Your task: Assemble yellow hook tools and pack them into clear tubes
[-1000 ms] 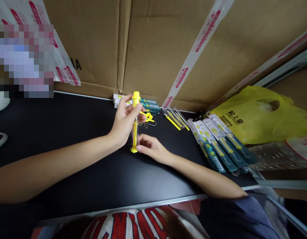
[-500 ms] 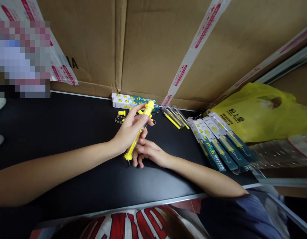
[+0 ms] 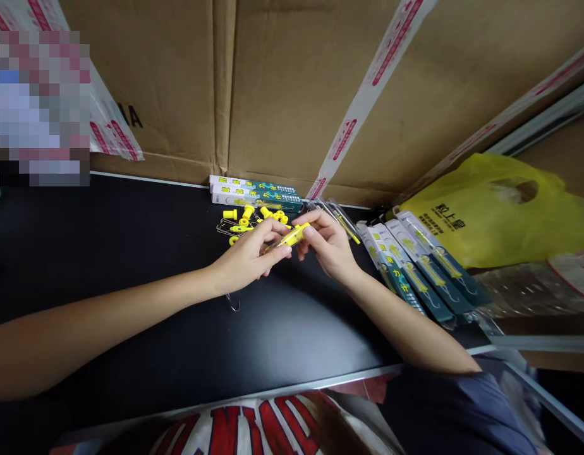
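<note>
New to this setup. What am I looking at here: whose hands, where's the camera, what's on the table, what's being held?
There is no machine: a person works with bare hands, and one head-worn camera looks forward and down, so the arms reach in from the bottom. The left hand and right hand meet over a black table and together hold a small yellow tool. A thin metal hook shows below the left hand. Behind them lie loose yellow parts and flat printed packs. To the right sit a fanned row of packaged tools and a yellow bag. Cardboard boxes stand at the back.
</note>
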Demonstrator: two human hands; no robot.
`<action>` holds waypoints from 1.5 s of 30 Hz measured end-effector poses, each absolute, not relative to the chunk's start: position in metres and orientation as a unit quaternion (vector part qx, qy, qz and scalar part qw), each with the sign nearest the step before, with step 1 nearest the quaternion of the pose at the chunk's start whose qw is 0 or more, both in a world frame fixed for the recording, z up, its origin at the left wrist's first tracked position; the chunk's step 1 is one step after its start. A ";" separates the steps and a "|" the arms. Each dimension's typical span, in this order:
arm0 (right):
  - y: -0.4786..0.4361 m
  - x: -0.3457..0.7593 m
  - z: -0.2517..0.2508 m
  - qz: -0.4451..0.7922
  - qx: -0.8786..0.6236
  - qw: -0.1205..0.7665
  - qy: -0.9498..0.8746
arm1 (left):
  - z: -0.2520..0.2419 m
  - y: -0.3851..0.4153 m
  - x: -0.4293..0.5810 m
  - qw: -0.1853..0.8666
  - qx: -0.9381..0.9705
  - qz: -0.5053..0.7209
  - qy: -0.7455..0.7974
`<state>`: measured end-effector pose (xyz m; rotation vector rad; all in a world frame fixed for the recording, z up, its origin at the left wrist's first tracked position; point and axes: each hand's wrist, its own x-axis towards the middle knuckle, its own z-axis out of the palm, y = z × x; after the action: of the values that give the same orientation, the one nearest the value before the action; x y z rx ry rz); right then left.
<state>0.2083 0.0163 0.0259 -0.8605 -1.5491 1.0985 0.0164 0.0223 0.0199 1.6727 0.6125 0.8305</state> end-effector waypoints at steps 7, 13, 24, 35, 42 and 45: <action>0.017 0.211 0.035 0.434 -0.343 0.453 -0.699 | 0.019 0.022 0.016 0.601 0.681 0.333 0.253; 0.022 0.215 0.027 0.379 -0.367 0.468 -0.709 | 0.023 0.026 0.016 0.608 0.663 0.337 0.279; 0.051 0.233 -0.008 -0.038 -0.497 0.181 -0.848 | 0.056 0.054 -0.001 0.593 0.568 0.458 0.341; 0.037 0.225 0.022 -0.157 -0.516 -0.050 -0.840 | 0.045 0.047 0.004 0.673 0.550 0.348 0.352; 0.030 0.233 0.037 -0.123 -0.545 -0.138 -0.818 | 0.024 0.040 0.012 0.715 0.540 0.251 0.367; 0.029 0.233 0.036 -0.116 -0.549 -0.135 -0.817 | 0.015 0.038 0.014 0.714 0.533 0.254 0.377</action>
<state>0.2327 0.0289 0.0363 -1.8916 -2.8127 -0.3995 0.0142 0.0383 0.0148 1.1805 0.8342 0.5625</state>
